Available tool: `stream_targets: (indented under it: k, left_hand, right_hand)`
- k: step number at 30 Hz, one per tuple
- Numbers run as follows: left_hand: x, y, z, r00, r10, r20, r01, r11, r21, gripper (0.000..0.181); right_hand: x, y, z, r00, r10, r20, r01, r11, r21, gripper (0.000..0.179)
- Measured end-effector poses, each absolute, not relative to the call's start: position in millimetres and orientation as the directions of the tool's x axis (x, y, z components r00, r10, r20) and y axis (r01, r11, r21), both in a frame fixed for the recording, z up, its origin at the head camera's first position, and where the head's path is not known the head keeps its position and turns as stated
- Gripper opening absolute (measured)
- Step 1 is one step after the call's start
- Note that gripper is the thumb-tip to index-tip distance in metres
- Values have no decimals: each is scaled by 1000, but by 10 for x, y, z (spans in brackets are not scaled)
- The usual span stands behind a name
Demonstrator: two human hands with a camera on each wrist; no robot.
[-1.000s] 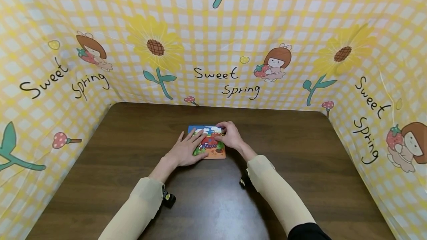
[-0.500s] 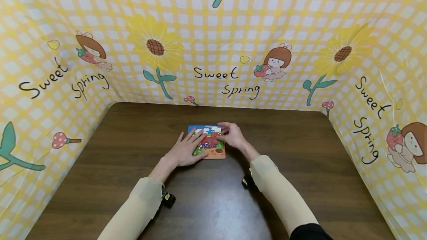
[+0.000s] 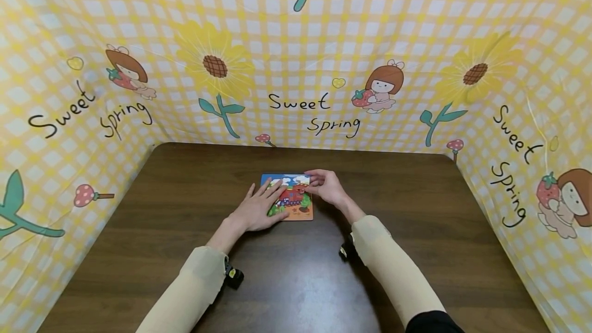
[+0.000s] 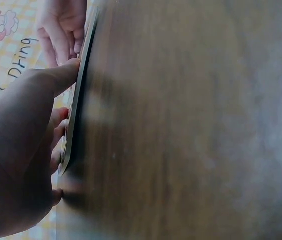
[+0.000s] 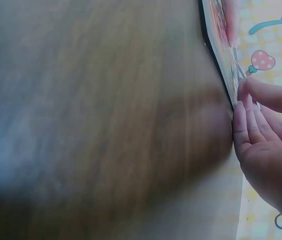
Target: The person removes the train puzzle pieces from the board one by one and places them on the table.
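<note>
A small board with a colourful cartoon picture (image 3: 296, 208), of the kind used for a jigsaw puzzle, lies flat on the table. My left hand (image 3: 258, 208) rests over its left side with the fingers spread, and the thumb touches the front edge in the left wrist view. At the upper right edge, my right hand (image 3: 329, 188) pinches a thin flat piece (image 5: 239, 69) between thumb and fingers. That piece stands slightly tilted up from the board in the right wrist view. Its face and full outline are hidden, and much of the picture's left side is covered.
The brown wooden table (image 3: 185, 184) surrounds the board. A yellow checked cloth (image 3: 296, 66) printed with flowers and girls hangs at the back and both sides. Black wrist cameras sit under both sleeves, such as the left wrist camera (image 3: 234, 276).
My right hand has slid a little to the right along the board's edge, uncovering more of the picture's upper right. The left hand and the board have stayed in place.
</note>
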State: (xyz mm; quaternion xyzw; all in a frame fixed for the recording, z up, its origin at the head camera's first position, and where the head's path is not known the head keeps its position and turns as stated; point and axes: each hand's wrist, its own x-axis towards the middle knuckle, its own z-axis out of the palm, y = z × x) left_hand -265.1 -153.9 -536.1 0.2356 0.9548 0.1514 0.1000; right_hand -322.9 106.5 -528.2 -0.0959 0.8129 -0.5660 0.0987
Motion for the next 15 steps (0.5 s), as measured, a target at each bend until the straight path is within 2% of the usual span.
stream_targets:
  k: [15]
  left_hand:
    - [-2644,-1544,-5365,-868,482,-117,425,846,322,87]
  right_hand:
    - [-3161,1490,-5270,-959,-272,-77,0,273,-962,48]
